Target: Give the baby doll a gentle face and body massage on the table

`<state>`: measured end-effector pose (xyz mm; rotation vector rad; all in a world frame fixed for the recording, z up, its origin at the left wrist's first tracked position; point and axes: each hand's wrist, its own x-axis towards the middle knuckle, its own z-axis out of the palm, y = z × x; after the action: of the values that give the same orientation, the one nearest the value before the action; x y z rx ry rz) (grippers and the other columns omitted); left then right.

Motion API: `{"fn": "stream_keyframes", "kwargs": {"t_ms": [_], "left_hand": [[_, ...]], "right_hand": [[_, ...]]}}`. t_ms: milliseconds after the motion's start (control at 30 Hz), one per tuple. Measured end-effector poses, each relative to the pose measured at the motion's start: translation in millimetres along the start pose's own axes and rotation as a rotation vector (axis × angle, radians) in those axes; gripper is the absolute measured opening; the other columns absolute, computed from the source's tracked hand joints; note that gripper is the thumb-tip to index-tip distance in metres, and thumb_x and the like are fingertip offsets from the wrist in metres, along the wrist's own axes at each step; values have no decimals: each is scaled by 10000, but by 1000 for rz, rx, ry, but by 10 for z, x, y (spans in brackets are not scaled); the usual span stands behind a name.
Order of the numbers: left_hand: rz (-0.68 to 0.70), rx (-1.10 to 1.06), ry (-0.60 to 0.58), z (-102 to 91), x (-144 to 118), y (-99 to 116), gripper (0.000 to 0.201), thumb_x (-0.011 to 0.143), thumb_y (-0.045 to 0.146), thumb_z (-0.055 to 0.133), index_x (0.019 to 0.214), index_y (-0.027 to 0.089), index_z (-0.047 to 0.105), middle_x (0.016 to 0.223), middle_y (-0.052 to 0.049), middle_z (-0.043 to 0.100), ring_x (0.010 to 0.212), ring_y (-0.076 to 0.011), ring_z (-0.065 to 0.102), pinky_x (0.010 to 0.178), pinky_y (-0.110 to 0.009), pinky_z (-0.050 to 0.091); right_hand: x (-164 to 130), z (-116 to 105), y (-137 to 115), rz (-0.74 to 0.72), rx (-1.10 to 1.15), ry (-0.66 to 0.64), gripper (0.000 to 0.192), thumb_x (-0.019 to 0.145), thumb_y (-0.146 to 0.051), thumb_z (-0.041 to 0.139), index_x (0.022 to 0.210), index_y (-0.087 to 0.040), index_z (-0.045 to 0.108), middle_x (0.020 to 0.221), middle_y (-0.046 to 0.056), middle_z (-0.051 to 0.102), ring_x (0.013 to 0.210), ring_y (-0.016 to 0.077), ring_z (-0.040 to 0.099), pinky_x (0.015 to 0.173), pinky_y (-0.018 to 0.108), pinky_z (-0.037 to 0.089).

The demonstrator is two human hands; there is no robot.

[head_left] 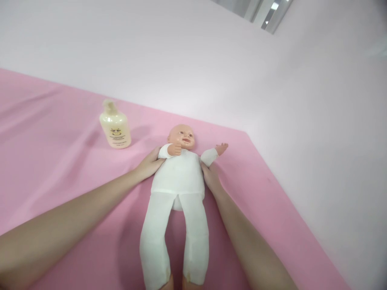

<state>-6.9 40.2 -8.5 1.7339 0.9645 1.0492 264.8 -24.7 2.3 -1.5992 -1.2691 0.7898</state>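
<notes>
A baby doll (178, 173) in a white top and white trousers lies on its back on a pink sheet, its head away from me and its feet at the lower edge of the view. My left hand (150, 163) grips the doll's side under its arm on the left. On the other side, my right hand (211, 176) holds it below the other arm, thumb against the top. Most of my fingers are hidden behind the doll's body and sleeves. One doll hand rests near the chin; the other points out to the right.
A pale yellow pump bottle (116, 129) with a printed label stands on the pink sheet (75, 133), left of the doll's head. Beyond the sheet's edge lies a white surface (187, 68). Grey metallic structures (260, 12) show at the top.
</notes>
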Motion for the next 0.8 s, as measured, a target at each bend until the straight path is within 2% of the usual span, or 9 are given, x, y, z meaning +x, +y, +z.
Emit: {"fn": "stream_keyframes", "kwargs": {"t_ms": [433,800], "left_hand": [[-37,18,10,6,-16,28,553,922,421,591,1443,253,514,1507,-74,571,1397,-313,526,1158,-488,425],[-14,68,9,-1,-5,12,528,929,403,572,1430,245,521,1467,-71,595,1374,-311,541,1143,-482,439]], "right_hand": [[-38,-11,-59,-16,23,-17,596,922,-571,535,1374,-199,650,1394,131,676,1352,343,594,1199,541,398],[-77,-27,-136,-46,38,-31,547,958,-504,552,1374,-159,630,1411,133,671,1360,320,591,1150,463,447]]}}
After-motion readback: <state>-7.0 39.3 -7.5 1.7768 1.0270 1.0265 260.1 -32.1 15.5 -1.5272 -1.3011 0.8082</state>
